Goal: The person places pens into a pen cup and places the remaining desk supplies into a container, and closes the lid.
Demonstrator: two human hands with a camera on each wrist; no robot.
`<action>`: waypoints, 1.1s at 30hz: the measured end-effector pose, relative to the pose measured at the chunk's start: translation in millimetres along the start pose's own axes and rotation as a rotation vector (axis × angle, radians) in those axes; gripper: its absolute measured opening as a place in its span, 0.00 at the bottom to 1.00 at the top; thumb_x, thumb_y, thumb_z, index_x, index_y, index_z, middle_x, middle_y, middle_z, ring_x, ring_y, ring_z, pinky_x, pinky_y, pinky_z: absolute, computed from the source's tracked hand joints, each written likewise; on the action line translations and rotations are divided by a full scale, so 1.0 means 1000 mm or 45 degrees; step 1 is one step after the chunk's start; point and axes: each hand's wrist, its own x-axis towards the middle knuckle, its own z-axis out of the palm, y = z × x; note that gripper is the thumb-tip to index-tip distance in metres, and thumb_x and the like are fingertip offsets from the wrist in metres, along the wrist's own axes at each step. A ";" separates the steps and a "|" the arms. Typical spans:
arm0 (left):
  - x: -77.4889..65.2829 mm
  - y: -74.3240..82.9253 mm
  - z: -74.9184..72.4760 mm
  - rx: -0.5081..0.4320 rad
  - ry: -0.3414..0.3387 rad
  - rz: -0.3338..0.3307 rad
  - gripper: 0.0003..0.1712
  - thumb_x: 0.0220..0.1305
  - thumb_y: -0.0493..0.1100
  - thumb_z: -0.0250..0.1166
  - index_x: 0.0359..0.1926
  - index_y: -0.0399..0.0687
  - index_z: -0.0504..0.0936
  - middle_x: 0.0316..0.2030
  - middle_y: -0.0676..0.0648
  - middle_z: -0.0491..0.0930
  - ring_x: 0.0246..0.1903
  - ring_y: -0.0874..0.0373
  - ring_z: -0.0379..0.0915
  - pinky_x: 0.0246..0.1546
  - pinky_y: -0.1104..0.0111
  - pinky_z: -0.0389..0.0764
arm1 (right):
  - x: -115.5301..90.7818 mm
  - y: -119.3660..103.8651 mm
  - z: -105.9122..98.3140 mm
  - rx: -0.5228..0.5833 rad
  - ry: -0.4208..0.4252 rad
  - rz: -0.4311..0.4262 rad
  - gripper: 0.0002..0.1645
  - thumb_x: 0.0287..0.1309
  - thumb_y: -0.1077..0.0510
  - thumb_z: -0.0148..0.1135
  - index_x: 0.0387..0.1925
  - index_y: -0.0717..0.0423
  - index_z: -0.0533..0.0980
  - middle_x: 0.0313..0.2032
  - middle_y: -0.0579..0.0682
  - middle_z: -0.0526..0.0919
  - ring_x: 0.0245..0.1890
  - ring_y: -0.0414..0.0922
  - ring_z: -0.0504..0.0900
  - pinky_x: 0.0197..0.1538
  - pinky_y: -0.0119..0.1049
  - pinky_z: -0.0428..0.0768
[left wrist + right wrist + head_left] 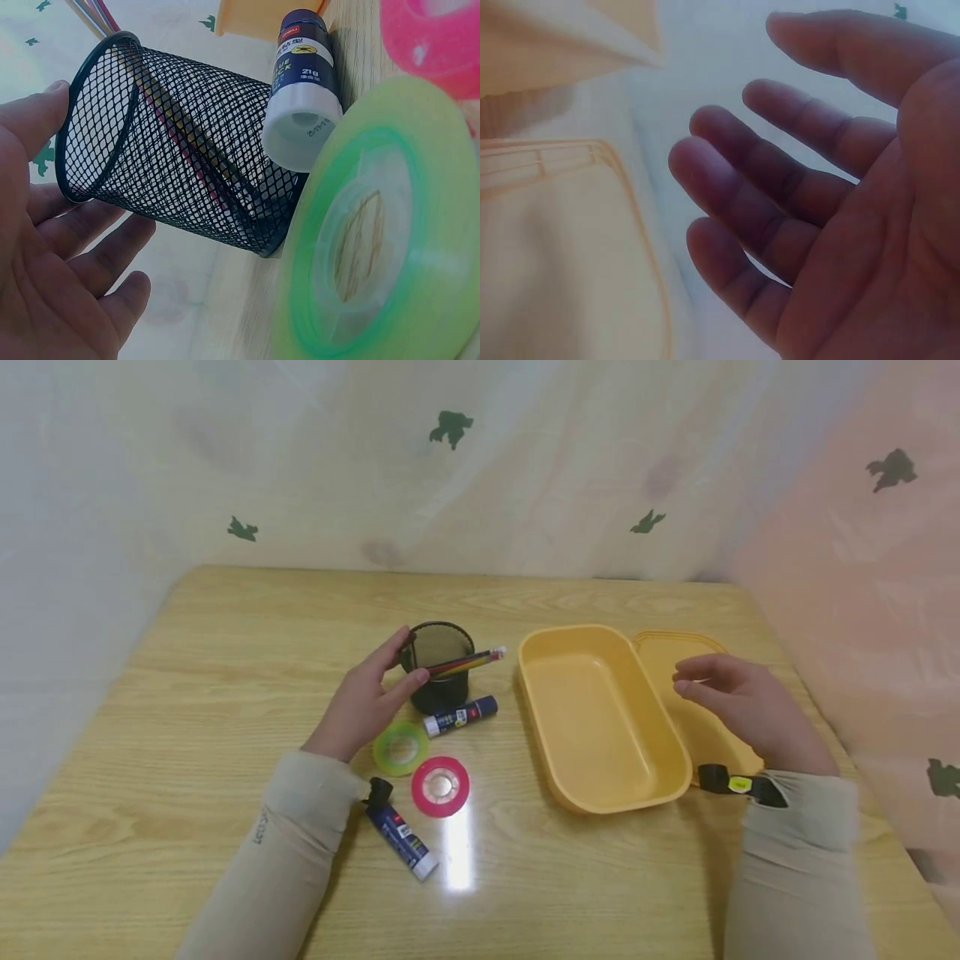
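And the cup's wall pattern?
The cup has a black diamond mesh, clearest in the left wrist view.

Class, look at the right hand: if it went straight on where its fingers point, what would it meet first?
Probably the nearer long side of the open orange box, which lies ahead of the right hand; its height is unclear, so it might pass over.

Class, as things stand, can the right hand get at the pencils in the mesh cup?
Probably yes: the right hand is empty and the pencils stick out of the mesh cup. The yellow tub lies between, but looks low enough to reach over.
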 end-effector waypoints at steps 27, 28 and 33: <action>0.000 0.000 0.000 0.015 0.006 0.011 0.44 0.72 0.64 0.56 0.80 0.61 0.49 0.77 0.48 0.54 0.73 0.42 0.55 0.70 0.43 0.59 | 0.032 0.003 0.051 0.323 -0.037 -0.129 0.37 0.71 0.57 0.59 0.76 0.56 0.58 0.64 0.68 0.71 0.57 0.60 0.77 0.48 0.25 0.77; 0.000 0.000 0.000 0.016 0.006 0.010 0.44 0.72 0.64 0.56 0.80 0.60 0.49 0.77 0.48 0.54 0.73 0.42 0.55 0.70 0.43 0.59 | 0.034 0.003 0.053 0.357 -0.041 -0.136 0.37 0.71 0.59 0.58 0.77 0.56 0.57 0.64 0.68 0.70 0.57 0.60 0.76 0.47 0.24 0.77; 0.000 -0.001 0.000 0.013 0.004 0.005 0.44 0.72 0.63 0.56 0.80 0.60 0.49 0.77 0.48 0.54 0.73 0.42 0.55 0.70 0.43 0.59 | 0.037 0.001 0.063 0.453 -0.023 -0.150 0.38 0.72 0.62 0.53 0.78 0.53 0.54 0.68 0.68 0.67 0.60 0.62 0.74 0.45 0.23 0.79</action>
